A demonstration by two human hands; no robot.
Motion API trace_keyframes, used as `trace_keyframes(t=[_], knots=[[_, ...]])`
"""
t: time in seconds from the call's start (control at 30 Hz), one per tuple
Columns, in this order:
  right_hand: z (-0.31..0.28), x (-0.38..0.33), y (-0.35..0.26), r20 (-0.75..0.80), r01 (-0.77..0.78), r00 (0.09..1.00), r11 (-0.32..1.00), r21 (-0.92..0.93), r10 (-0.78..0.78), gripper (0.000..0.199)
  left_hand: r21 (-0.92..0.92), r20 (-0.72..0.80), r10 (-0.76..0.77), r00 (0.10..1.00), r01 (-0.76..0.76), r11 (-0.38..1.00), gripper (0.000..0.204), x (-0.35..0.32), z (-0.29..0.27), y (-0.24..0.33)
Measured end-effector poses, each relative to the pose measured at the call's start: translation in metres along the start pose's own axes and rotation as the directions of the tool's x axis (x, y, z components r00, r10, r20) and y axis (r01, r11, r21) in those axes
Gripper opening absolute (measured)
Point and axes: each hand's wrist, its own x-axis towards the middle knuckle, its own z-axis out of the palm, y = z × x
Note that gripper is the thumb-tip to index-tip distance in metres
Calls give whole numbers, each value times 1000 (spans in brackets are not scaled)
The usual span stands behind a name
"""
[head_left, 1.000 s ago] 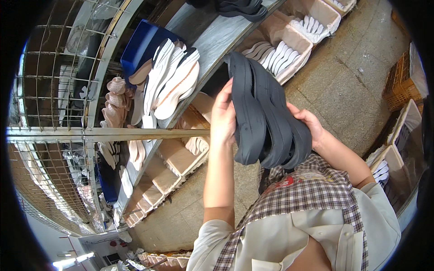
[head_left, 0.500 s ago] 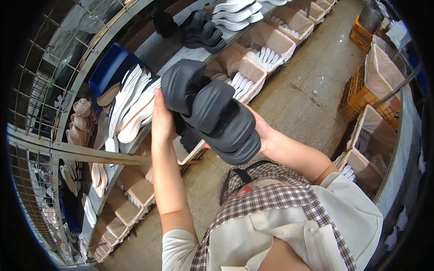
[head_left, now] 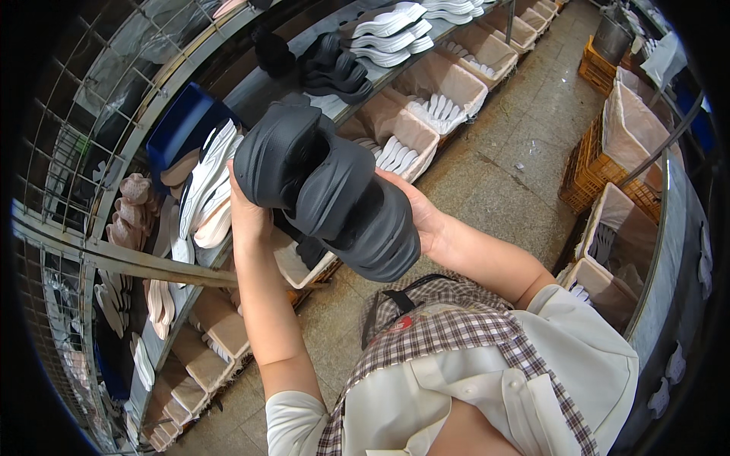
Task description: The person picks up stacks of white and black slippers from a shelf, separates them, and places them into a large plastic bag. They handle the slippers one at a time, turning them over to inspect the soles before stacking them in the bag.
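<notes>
I hold a stack of dark grey shoe soles (head_left: 327,190) between both hands, its thick edges turned toward me. My left hand (head_left: 247,216) grips the stack's left end from below and behind. My right hand (head_left: 422,216) cups the right end, palm against the soles. The stack is raised in front of a long shelf (head_left: 251,91), above lined boxes of white soles (head_left: 403,148).
White soles (head_left: 201,194) lean against a blue bin (head_left: 182,125) on the shelf, with pink soles (head_left: 133,209) to the left. More black soles (head_left: 331,68) and white soles (head_left: 391,26) lie farther along. Orange crates (head_left: 593,163) and lined boxes (head_left: 635,121) stand on the right across a concrete floor (head_left: 502,182).
The stack has turned from standing on edge to lying across my hands, and it has shifted left and up toward the shelf. My view has swung along the aisle.
</notes>
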Motion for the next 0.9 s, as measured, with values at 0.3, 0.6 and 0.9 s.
trace_keyframes(t=[0.3, 0.6, 0.9], knots=[[2, -3, -2, -21, -10, 1000, 996, -87, 8, 44, -3, 102, 164, 981, -165, 986, 43, 0, -5, -1], [-1, -6, -5, -65, -17, 998, 995, -101, 10, 44, 344, 191, 111, 975, -173, 923, 51, 1, -1, 8], [-10, -9, -13, -218, 97, 924, 744, -661, -313, 77, -176, 132, -161, 978, 183, 967, 43, -32, 26, -9]])
